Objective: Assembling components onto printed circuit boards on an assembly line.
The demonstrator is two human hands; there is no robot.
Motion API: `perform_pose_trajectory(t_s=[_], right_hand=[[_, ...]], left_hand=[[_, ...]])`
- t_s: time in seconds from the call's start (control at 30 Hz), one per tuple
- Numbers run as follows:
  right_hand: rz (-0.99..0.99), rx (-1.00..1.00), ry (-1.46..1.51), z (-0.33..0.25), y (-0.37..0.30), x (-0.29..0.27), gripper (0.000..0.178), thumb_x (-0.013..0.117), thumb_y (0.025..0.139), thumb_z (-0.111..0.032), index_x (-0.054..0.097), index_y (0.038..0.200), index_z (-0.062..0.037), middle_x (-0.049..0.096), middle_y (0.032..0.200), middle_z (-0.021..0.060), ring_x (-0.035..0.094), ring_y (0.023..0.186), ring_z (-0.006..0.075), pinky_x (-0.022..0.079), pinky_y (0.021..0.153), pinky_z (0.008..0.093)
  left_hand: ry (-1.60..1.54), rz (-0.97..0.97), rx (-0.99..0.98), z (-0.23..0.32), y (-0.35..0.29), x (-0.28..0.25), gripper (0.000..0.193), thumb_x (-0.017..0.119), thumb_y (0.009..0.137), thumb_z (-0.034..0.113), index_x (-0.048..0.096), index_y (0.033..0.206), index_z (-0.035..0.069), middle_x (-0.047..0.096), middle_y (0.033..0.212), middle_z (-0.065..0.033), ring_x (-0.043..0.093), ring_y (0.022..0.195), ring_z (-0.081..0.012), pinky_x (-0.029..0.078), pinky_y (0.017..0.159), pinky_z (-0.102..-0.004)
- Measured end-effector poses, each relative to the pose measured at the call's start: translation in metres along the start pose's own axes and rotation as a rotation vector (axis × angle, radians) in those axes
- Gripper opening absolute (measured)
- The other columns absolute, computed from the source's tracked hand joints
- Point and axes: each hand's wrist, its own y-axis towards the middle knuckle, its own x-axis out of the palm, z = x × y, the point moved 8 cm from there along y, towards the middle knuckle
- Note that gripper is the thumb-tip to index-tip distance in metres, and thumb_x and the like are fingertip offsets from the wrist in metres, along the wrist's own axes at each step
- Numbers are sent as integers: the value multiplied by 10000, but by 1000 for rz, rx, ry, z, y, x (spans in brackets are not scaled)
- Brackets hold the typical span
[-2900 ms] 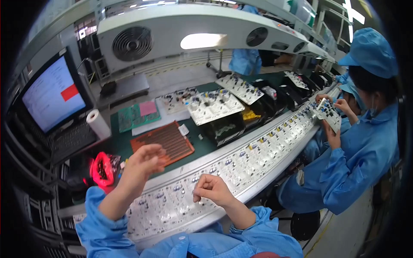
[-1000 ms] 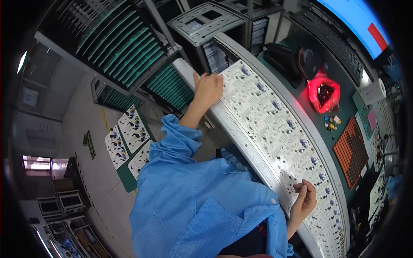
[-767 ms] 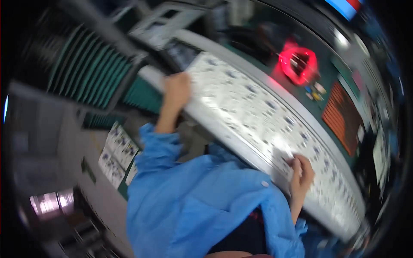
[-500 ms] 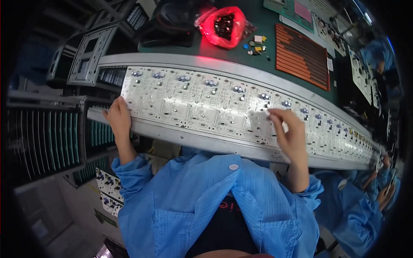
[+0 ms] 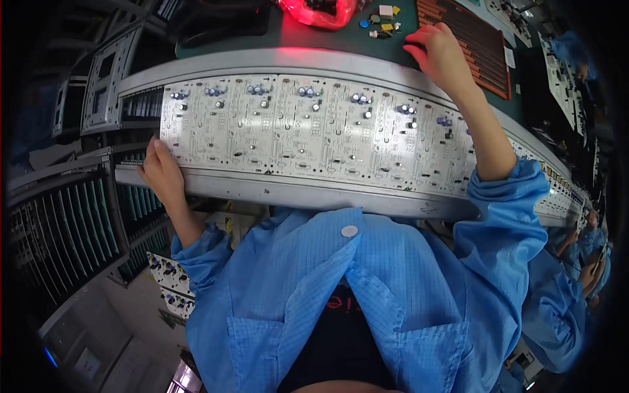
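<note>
A long row of white circuit boards (image 5: 327, 131), dotted with small capacitors and other parts, lies between two metal rails. My left hand (image 5: 162, 171) rests at the near left corner of the first board, over the end of the near rail (image 5: 308, 190). Its fingers are extended against the board's edge, with the thumb apart. Past the far rail (image 5: 262, 60), my right hand (image 5: 442, 59) hovers over the green bench top by the loose components (image 5: 386, 26). Its fingers are bent together in a pinch, and whatever may be between them is too small to make out.
A red-lit plastic bag (image 5: 321, 14) stands at the far side, near an orange slotted tray (image 5: 481, 52). Black racks with upright boards (image 5: 65, 223) fill the left. At the right, another person in a blue sleeve (image 5: 553, 314) works along the same line.
My right hand has moved from over the boards out past the far rail towards the loose components. My left hand stays at the board's left end. The view has shifted.
</note>
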Motion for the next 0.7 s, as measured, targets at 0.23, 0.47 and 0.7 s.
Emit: perform_pose_trajectory(t_s=[0.23,0.47,0.7], right_hand=[[-51,-66,-52,-1,-1,9,161,672,776,-61,669,930,-18,638,889,145,549,891,345,462,821,411],[2,-51,-83,-5,2,16,168,653,780,-48,624,943,-20,630,909,143,548,891,349,458,822,410],[-116,25,84,3,1,11,152,632,807,-43,595,953,-20,618,894,147,555,892,347,448,820,407]], left_hand=[[2,28,-33,-2,1,3,479,383,980,374,616,1207,23,647,1137,-210,562,1117,-367,119,1159,-478],[-128,63,-56,-12,2,2,451,404,970,360,627,1187,33,664,1093,-193,585,1078,-360,139,1158,-471],[-97,110,-30,-11,3,-5,420,422,966,342,646,1155,41,673,1075,-176,586,1076,-346,143,1152,-486]])
